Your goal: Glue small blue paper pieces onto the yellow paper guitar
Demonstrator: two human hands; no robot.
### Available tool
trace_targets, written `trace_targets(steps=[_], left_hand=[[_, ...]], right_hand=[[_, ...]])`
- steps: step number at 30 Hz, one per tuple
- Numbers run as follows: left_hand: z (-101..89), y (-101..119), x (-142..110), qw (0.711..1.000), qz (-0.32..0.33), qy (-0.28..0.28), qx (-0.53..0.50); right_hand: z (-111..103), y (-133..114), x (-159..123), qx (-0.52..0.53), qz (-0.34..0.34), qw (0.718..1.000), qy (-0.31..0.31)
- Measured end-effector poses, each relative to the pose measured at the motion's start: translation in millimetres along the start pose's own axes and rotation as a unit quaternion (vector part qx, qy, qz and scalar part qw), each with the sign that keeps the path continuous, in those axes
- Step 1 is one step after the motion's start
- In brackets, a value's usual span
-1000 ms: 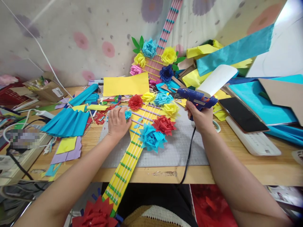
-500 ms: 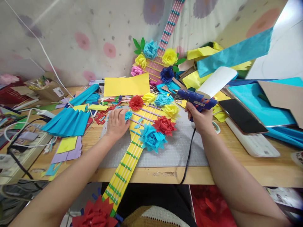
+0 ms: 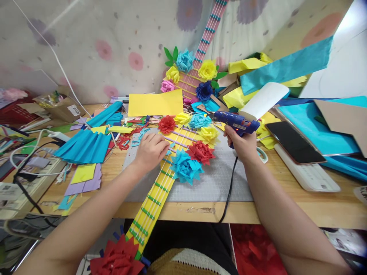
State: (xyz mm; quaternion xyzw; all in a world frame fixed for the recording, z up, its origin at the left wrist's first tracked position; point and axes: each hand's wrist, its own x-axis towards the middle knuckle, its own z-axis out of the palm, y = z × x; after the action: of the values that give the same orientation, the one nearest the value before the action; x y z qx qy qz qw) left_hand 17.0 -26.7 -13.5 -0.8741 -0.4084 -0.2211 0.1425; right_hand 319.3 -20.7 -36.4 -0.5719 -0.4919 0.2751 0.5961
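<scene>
While the right hand (image 3: pixel 242 143) is gripping a hot-glue gun (image 3: pixel 235 122), the left hand (image 3: pixel 150 151) is curling, grasp unclear. To its right, the paper guitar (image 3: pixel 164 181) is slanting far-right.

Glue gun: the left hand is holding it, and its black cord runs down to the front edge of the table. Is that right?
Not quite: the head view shows the glue gun in the right hand, not the left hand. Its black cord does run down to the front edge of the table.
</scene>
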Motion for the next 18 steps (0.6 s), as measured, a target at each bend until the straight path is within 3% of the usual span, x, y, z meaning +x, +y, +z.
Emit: trace_targets(steps=[12,15,18], left_hand=[[13.8,14,15,0.998,-0.035,-0.053,-0.024],[13.3,15,18,0.993,-0.095,-0.021,-0.066],[11.4,14,23,0.965,-0.199,0.020,-0.172]], right_hand=[[1,-10,-2,-0.005,0.001,1.000,-0.004],[2,-9,-2,0.001,0.000,1.000,-0.002],[2,-7,-3,0.004,-0.004,1.000,-0.005]])
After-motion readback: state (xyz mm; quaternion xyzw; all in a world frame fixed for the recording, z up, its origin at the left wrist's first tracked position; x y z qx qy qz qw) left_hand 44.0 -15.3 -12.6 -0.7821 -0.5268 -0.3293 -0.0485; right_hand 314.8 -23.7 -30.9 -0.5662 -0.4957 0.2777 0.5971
